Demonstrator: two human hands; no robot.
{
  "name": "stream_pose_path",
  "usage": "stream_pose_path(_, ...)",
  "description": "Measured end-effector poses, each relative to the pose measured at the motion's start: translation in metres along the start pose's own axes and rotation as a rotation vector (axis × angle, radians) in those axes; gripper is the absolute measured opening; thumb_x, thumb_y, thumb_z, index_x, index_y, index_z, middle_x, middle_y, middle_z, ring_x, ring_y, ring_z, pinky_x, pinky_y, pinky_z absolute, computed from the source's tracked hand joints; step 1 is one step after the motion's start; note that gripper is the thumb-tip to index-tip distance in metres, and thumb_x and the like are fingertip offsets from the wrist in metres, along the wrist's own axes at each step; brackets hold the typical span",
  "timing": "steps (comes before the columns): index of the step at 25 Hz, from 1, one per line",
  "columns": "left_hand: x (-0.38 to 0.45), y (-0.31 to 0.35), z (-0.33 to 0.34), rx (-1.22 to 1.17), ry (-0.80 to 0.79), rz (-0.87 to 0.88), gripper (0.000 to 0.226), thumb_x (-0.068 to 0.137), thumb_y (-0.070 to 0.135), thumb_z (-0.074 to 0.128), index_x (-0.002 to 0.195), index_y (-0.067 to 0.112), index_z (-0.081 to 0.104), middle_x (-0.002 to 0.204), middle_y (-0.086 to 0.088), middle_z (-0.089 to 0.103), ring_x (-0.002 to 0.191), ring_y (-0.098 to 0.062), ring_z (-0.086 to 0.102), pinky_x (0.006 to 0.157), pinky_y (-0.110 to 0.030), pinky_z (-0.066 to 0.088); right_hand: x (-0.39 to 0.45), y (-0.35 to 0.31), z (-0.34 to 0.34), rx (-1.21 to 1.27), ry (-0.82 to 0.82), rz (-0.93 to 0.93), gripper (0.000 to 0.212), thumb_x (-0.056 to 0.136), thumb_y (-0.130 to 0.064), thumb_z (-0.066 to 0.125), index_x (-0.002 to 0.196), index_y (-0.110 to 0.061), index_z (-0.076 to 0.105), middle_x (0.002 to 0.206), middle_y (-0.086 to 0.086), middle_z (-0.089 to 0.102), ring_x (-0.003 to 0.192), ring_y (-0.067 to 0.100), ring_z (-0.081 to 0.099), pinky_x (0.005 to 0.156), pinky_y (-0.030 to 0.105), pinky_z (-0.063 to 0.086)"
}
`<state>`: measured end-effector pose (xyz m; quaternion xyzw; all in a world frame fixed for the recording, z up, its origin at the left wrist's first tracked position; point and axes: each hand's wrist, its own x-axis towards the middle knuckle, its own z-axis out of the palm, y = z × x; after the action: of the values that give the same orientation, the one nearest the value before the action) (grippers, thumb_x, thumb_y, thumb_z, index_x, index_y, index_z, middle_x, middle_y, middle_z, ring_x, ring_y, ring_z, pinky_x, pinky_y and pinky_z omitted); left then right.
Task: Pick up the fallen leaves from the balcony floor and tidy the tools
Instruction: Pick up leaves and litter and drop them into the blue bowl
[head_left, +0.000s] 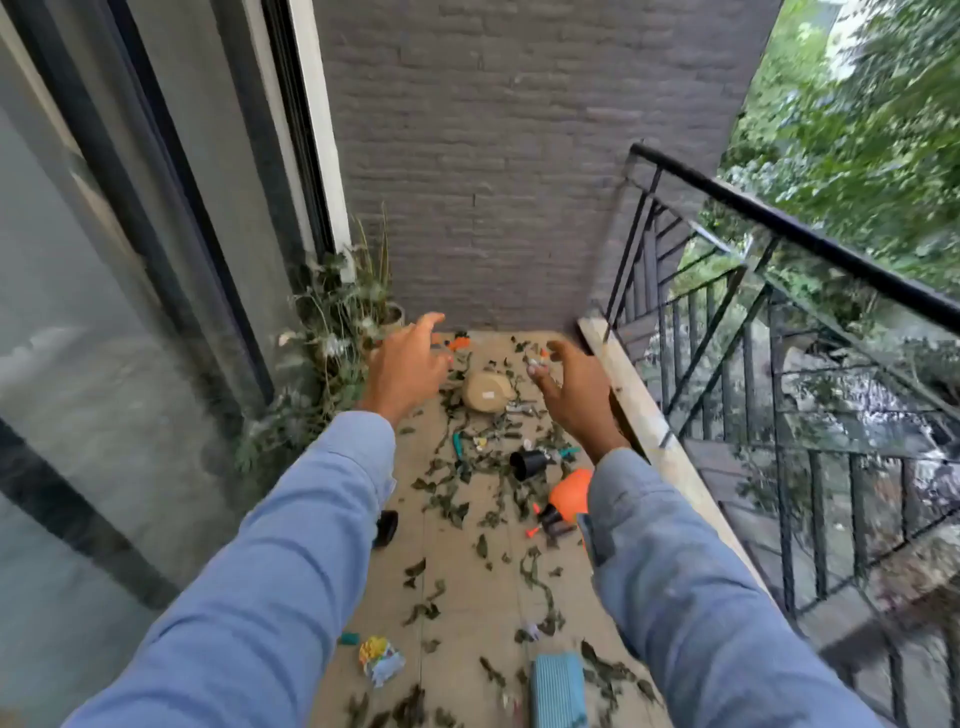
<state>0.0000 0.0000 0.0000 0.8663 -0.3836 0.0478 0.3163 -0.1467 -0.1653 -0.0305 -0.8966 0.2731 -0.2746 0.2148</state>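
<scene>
Down on the balcony floor (467, 582), dark green leaves (447, 506) lie scattered from the far wall to the near edge, thickest around the middle. Among them sit the tools and other bits: a black pot (529, 464) tipped on its side, a tan bag (487, 393) farther back, a teal-handled tool (458, 446) to the left of the pot, and an orange spray bottle (569, 492) near the right sleeve, partly hidden by it. Closer in lie a crumpled colourful wrapper (381, 661) and a ribbed blue object (557, 683) at the bottom edge.

Both arms, in blue sleeves, stretch forward above the mess. The left hand (410, 366) is spread with loosely bent fingers and holds nothing. The right hand (571, 387) is also held out with fingers apart and slightly curled, empty, hovering above the leaves near the bag.

A potted plant (345, 322) stands in the far left corner beside the glass door (130, 312). A black metal railing (779, 291) runs along the right side, with a brick wall (493, 156) behind.
</scene>
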Motion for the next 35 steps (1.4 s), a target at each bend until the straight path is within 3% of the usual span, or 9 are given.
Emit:
stream_pose_path(3,-0.013,-0.031,0.047,-0.090,-0.126,-0.106,0.051,0.091,0.027,0.063,0.138,0.022,0.047,0.124,-0.004,0.064,0.110,-0.026,0.060,0.088,-0.039,0.051,-0.019,0.029,0.042,0.148,-0.027,0.168,0.038,0.091,-0.031,0.062,0.117,-0.004,0.058,0.111,0.019,0.065,0.104,0.036,0.059,0.087,0.043,0.047)
stream_pose_path(7,-0.023,-0.078,0.129,-0.163,-0.304,-0.290,0.043,0.090,0.020,0.063,0.132,0.016,0.055,0.120,-0.007,0.066,0.107,-0.027,0.062,0.089,-0.036,0.051,-0.035,0.079,0.099,0.208,-0.146,0.301,0.030,0.091,-0.021,0.063,0.112,0.000,0.062,0.102,0.018,0.069,0.095,0.031,0.063,0.077,0.031,0.044)
stream_pose_path(12,0.011,-0.117,0.213,-0.085,-0.461,-0.415,0.040,0.087,0.028,0.063,0.123,0.013,0.060,0.107,-0.013,0.068,0.102,-0.032,0.062,0.088,-0.043,0.050,-0.007,0.143,0.155,0.241,-0.328,0.478,0.028,0.094,-0.018,0.059,0.112,0.002,0.061,0.100,0.023,0.068,0.094,0.037,0.062,0.072,0.038,0.043)
stream_pose_path(17,0.083,-0.124,0.263,0.035,-0.581,-0.491,0.046,0.090,0.029,0.060,0.134,0.019,0.052,0.119,-0.009,0.065,0.114,-0.032,0.057,0.093,-0.044,0.048,0.079,0.197,0.184,0.213,-0.448,0.532,0.026,0.094,-0.017,0.058,0.110,0.003,0.062,0.100,0.026,0.068,0.095,0.040,0.061,0.079,0.044,0.048)
stream_pose_path(20,0.120,-0.130,0.279,0.059,-0.620,-0.515,0.046,0.092,0.029,0.059,0.136,0.020,0.050,0.126,-0.006,0.062,0.116,-0.029,0.056,0.094,-0.040,0.047,0.122,0.208,0.203,0.173,-0.551,0.567,0.028,0.096,-0.018,0.055,0.117,0.000,0.060,0.106,0.024,0.067,0.100,0.038,0.061,0.081,0.038,0.045)
stream_pose_path(24,0.190,-0.168,0.307,0.035,-0.635,-0.568,0.042,0.092,0.025,0.059,0.133,0.022,0.052,0.126,-0.005,0.061,0.116,-0.029,0.056,0.095,-0.040,0.047,0.186,0.226,0.255,0.155,-0.631,0.601,0.029,0.095,-0.017,0.054,0.121,-0.007,0.059,0.109,0.018,0.069,0.103,0.034,0.062,0.081,0.031,0.044)
stream_pose_path(30,0.324,-0.248,0.341,-0.014,-0.661,-0.622,0.045,0.090,0.026,0.060,0.134,0.021,0.052,0.126,-0.009,0.061,0.115,-0.032,0.056,0.097,-0.044,0.045,0.311,0.242,0.331,0.058,-0.733,0.636,0.032,0.097,-0.021,0.052,0.125,-0.008,0.058,0.120,0.020,0.063,0.111,0.039,0.056,0.083,0.033,0.042)
stream_pose_path(35,0.432,-0.289,0.362,0.006,-0.693,-0.599,0.041,0.091,0.023,0.060,0.131,0.019,0.054,0.125,-0.009,0.062,0.114,-0.030,0.058,0.095,-0.038,0.047,0.417,0.257,0.382,-0.021,-0.761,0.572,0.027,0.096,-0.017,0.050,0.113,-0.001,0.065,0.115,0.023,0.065,0.110,0.039,0.058,0.086,0.035,0.043)
